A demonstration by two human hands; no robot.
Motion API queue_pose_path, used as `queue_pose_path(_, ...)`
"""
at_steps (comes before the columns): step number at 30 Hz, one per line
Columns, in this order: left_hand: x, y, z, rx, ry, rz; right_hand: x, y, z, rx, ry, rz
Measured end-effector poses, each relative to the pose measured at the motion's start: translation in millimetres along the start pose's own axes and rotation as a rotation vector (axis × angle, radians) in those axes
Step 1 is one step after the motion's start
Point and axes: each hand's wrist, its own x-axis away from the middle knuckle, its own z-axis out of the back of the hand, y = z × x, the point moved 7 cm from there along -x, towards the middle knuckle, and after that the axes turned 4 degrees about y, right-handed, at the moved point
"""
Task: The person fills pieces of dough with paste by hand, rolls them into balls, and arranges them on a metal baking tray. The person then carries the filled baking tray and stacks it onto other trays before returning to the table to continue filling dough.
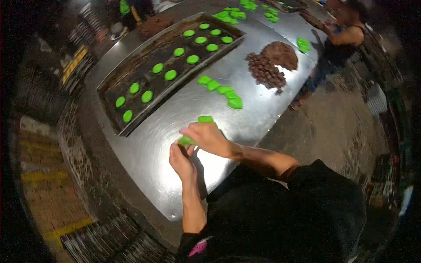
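Between my two hands is a piece of bright green dough (186, 140), partly covered by fingers. My left hand (180, 160) cups it from below with the fingers curled up. From above, my right hand (208, 136) presses on it, its fingers bent and slightly blurred. Just beyond the right hand a green dough piece (205, 119) lies on the metal table (147, 151), partly hidden. Farther off, a short row of flat green dough pieces (225, 89) curves across the tabletop.
A dark baking tray (127, 83) with several green rounds spans the table's far left. Brown balls (265, 72) lie beside a brown mass (282, 53). More green pieces (230, 15) sit at the back. A person (344, 37) works at the right edge.
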Motion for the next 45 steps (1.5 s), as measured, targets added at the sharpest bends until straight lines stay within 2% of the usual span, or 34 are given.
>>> queue_pose_path(1,-3.0,-20.8,10.6,0.026,-0.079,0.161,15.8,-21.6,1.1,0.329,0.065,0.485)
queue_pose_path(2,-4.5,-36.9,24.5,0.055,-0.154,0.318,35.0,-16.0,-9.1,0.569,-0.018,0.491)
queue_pose_path(4,-0.9,-36.6,25.0,0.014,-0.326,0.316,66.5,-2.4,-18.3,0.388,0.06,0.527)
queue_pose_path(5,-3.7,-36.7,28.7,-0.213,-0.341,0.275,66.6,22.6,-21.4,0.45,-0.109,0.382)
queue_pose_path(6,-6.5,-34.9,31.0,-0.435,-0.352,0.224,61.4,52.2,0.7,0.3,-0.125,0.328)
queue_pose_path(7,-2.8,-24.8,28.7,-0.474,-0.363,0.274,56.4,81.4,22.9,0.149,-0.134,0.274)
queue_pose_path(9,-16.6,-17.9,46.7,-0.669,-0.34,0.087,14.8,156.1,103.8,0.753,-0.058,-0.152)
queue_pose_path(10,-20.5,-13.3,49.0,-0.711,-0.337,-0.041,-3.2,175.4,156.6,0.836,0.113,0.039)
queue_pose_path(11,-24.3,-11.4,54.4,-0.712,-0.34,-0.042,-16.8,192.4,213.6,0.919,0.417,-0.109)
queue_pose_path(12,-27.1,-2.6,54.8,-0.85,-0.365,-0.157,-36.4,230.6,261.4,1.026,0.371,-0.379)
queue_pose_path(13,-29.6,3.5,46.2,-0.987,-0.388,-0.277,-40.9,250.2,293.1,1.131,0.476,-0.296)
queue_pose_path(14,-28.3,6.6,34.8,-0.994,-0.388,-0.277,-39.1,264.8,313.0,1.228,0.578,-0.215)
queue_pose_path(15,-27.7,7.0,29.1,-0.997,-0.316,-0.161,-39.0,268.4,322.9,1.218,0.577,-0.221)
queue_pose_path(17,-37.2,-5.6,31.0,-0.997,-0.202,0.026,-46.9,269.4,321.5,1.297,0.267,-0.199)
queue_pose_path(18,-40.1,-12.8,27.9,-1.01,-0.191,0.04,-46.3,270.6,324.3,1.287,0.248,-0.204)
queue_pose_path(21,-45.6,-39.8,3.7,-0.586,-0.16,0.174,-35.9,254.2,337.2,1.013,0.521,-0.185)
queue_pose_path(22,-44.6,-44.2,-11.7,-0.539,-0.176,0.179,-37.3,241.4,330.9,1.001,0.495,-0.185)
queue_pose_path(24,-47.0,-56.8,-33.5,-0.504,-0.227,0.208,-35.4,231.3,316.9,0.203,0.555,-0.436)
queue_pose_path(26,-42.3,-66.8,-63.3,-0.338,-0.28,0.214,-44.1,188.1,270.2,-0.216,0.435,-0.505)
queue_pose_path(27,-40.5,-72.2,-72.0,-0.31,-0.303,0.259,-47.7,168.3,239.5,-0.314,0.323,-0.426)
queue_pose_path(28,-34.1,-68.8,-87.3,-0.207,-0.327,0.261,-48.3,138.8,204.8,-0.562,0.162,-0.385)
queue_pose_path(29,-34.1,-75.3,-89.0,-0.177,-0.317,0.273,-49.9,122.7,170.5,-0.502,0.033,-0.385)
queue_pose_path(30,-27.9,-69.2,-99.0,-0.13,-0.318,0.279,-48.6,97.4,140.2,-0.284,0.023,0.014)
queue_pose_path(31,-26.1,-67.1,-100.5,-0.064,-0.334,0.276,-36.0,95.4,107.4,-0.315,0.045,-0.067)
queue_pose_path(32,-24.6,-62.6,-99.2,0.001,-0.349,0.276,-33.6,61.8,89.2,0.171,0.12,0.441)
queue_pose_path(34,-25.3,-46.5,-83.8,0.042,-0.285,0.275,-37.1,45.2,64.2,0.279,0.029,0.328)
queue_pose_path(36,-20.8,-31.3,-62.9,0.041,-0.323,0.229,-40.5,56.3,50.3,-0.21,-0.036,0.077)
queue_pose_path(37,-15.1,-21.7,-54.8,0.013,-0.298,0.2,-46.3,55.1,46.2,-0.087,-0.022,0.011)
queue_pose_path(38,-9.2,-14.8,-49.5,-0.01,-0.275,0.17,-47.9,48.3,36.9,-0.019,-0.085,0.043)
queue_pose_path(40,-5.9,-8.3,-30.4,-0.092,-0.273,0.075,-42.6,50.0,-4.8,-0.26,-0.459,-0.209)
queue_pose_path(41,-3.8,-6.1,-18.4,-0.079,-0.241,0.075,-38.2,40.3,-11.9,-0.261,-0.475,-0.188)
queue_pose_path(43,-0.5,7.6,-3.7,-0.048,-0.195,0.055,-30.1,13.5,-6.1,-0.039,-0.288,-0.158)
queue_pose_path(44,-0.3,10.5,3.5,-0.033,-0.166,0.048,-16.8,7.9,-15.5,-0.035,-0.304,-0.145)
queue_pose_path(45,1.6,12.8,9.8,-0.021,-0.141,0.051,-3.0,-16.8,-14.5,0.045,-0.163,0.191)
